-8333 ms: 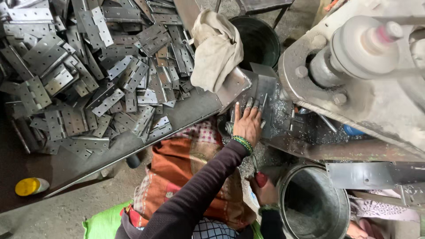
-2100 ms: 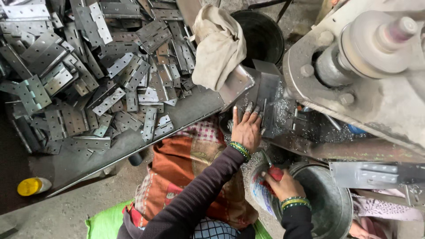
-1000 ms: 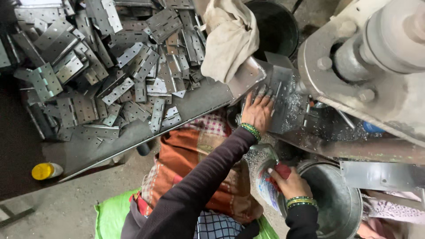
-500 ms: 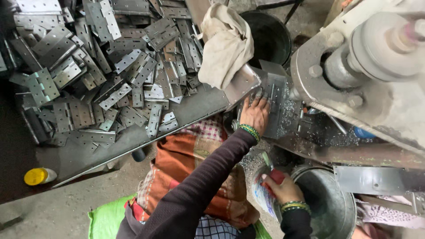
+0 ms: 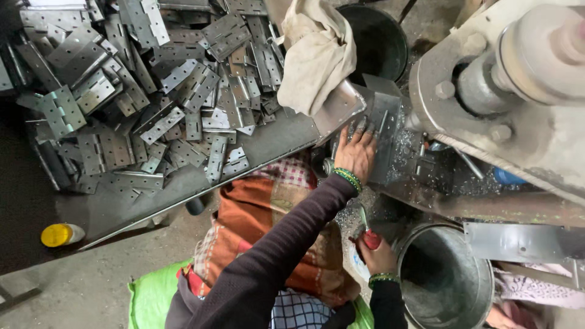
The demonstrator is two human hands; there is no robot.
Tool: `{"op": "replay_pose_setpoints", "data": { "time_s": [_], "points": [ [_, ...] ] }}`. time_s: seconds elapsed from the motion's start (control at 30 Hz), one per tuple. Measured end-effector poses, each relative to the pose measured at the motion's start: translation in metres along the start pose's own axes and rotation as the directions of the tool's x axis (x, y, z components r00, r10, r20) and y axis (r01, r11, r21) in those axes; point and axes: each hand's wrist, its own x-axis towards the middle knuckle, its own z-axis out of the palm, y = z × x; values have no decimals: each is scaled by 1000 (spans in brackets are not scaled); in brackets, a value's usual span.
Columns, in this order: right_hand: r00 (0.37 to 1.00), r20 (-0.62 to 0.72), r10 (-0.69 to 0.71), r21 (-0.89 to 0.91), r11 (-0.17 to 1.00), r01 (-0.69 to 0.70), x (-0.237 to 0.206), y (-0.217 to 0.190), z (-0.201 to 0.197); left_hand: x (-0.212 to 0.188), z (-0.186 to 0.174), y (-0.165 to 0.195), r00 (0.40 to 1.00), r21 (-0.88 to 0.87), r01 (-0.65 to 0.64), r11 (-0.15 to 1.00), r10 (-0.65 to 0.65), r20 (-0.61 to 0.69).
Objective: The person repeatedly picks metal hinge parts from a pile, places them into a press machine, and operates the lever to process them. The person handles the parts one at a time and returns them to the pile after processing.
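Observation:
My left hand reaches forward and holds down a grey metal plate on the machine bed, fingers spread over it and fingertips at its far edge. Green bangles sit on that wrist. My right hand is low by my lap, next to a steel bucket, shut on a small tool with a red handle. Metal shavings lie around the plate.
A sloping steel table on the left carries a heap of several grey hinges and a beige cloth. A large grey machine fills the right. A dark tub stands behind, a yellow-capped bottle on the floor.
The right hand with the red-handled tool has come into view beside the bucket since the oldest frame. The left hand has stayed on the plate; only the view shifts slightly.

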Motion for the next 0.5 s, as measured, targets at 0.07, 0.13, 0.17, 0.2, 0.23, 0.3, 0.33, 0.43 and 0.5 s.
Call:
{"op": "replay_pose_setpoints", "data": {
  "time_s": [0.07, 0.13, 0.17, 0.2, 0.23, 0.3, 0.33, 0.43, 0.5],
  "points": [
    [987, 146, 67, 58, 995, -77, 2, -12, -20, 4, 2, -2, 998, 23, -36, 999, 38, -48],
    [940, 240, 244, -93, 969, -228, 11, -35, -55, 11, 9, -2, 993, 64, -49, 997, 55, -101],
    [916, 242, 322, -199, 940, -278, 11, -46, -71, 12, 14, -2, 993, -32, -1, 999, -3, -116],
    [919, 216, 331, -246, 929, -277, 9, -57, -84, 15, 19, -2, 991, -130, 34, 991, -50, -122],
    [931, 188, 313, -270, 928, -257, 11, -65, -94, 22, 23, 1, 985, -223, 60, 973, -94, -143],
    [950, 141, 279, -291, 929, -230, 15, -76, -96, 31, 29, 2, 993, -111, 54, 992, -66, -102],
    [934, 137, 331, -312, 909, -277, 15, -77, -89, 34, 31, 2, 996, -57, 58, 997, -62, -67],
    [968, -2, 250, -313, 919, -238, 2, -62, -42, 37, 34, 2, 995, -143, 77, 987, -85, -48],
    [980, -80, 180, -275, 941, -196, -2, -46, -20, 36, 33, -2, 997, -132, 64, 989, -69, -31]
  ]
}}
